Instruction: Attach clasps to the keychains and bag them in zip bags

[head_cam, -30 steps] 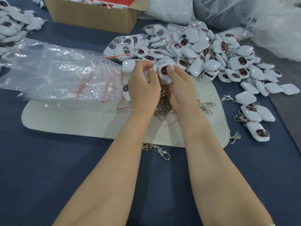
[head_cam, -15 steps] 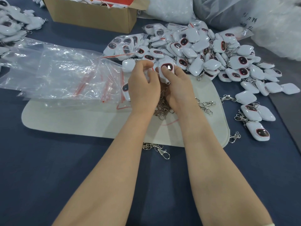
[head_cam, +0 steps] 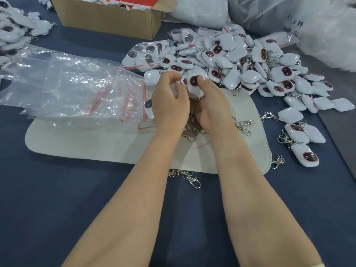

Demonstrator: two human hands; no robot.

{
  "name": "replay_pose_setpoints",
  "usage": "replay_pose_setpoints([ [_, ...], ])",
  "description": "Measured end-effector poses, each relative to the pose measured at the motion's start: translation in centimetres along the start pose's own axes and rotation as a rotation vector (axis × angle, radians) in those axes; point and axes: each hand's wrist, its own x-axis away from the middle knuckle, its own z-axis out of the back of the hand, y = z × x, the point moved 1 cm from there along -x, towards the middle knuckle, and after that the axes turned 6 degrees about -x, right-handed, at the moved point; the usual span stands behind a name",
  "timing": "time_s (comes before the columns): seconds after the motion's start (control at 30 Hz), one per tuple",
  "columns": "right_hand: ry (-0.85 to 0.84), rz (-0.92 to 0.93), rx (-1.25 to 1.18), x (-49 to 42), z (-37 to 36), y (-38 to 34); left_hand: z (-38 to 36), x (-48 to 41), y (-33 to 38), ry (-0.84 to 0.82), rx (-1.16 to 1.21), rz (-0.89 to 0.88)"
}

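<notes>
Keychain pile (head_cam: 231, 78) beside zip bags (head_cam: 67, 87), box (head_cam: 109, 18)

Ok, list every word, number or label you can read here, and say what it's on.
Nothing can be read.
Dark handwriting on the clear sack: too blurred to read.
Red sheet in the box: no legible print shows.

Dark blue table (head_cam: 57, 199), pale mat (head_cam: 96, 145), keychain heap (head_cam: 250, 68), cardboard box (head_cam: 107, 20), loose clasp (head_cam: 189, 177)
</notes>
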Motion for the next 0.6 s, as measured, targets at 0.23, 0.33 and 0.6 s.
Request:
replay_pose_setpoints([
  [0.23,-0.002,0.045,0.097,-0.06,0.29,0.02,-0.05,-0.03,0.0,-0.008,-0.014,-0.017],
  [0.33,-0.021,0.028,0.068,-0.09,0.11,0.15,-0.1,-0.1,-0.17,-0.011,-0.035,-0.041],
  [0.6,-0.051,-0.008,0.118,-0.18,0.24,0.36,-0.19,-0.18,-0.47,-0.038,-0.085,-0.061],
])
